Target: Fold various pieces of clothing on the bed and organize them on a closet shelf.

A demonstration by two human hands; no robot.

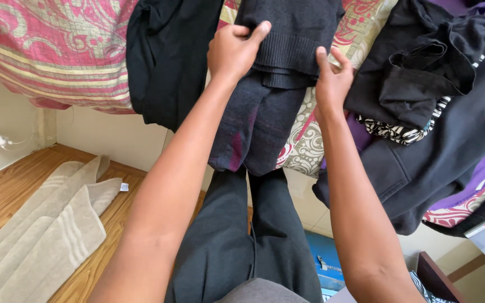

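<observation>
Both forearms near; left hand (232, 51), right hand (331, 81) grip dark sweater (287, 39).

Bed (57, 50), pink paisley cover: black garment (166, 56) at left, dark knit sweater (279, 67) at middle, heap of black clothes (439, 95) at right. Wood floor (7, 191): beige towel (46, 230).

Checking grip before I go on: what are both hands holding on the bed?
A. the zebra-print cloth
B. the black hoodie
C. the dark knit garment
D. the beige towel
C: the left hand and right hand each grip an edge of the dark knit garment on the bedspread.
</observation>
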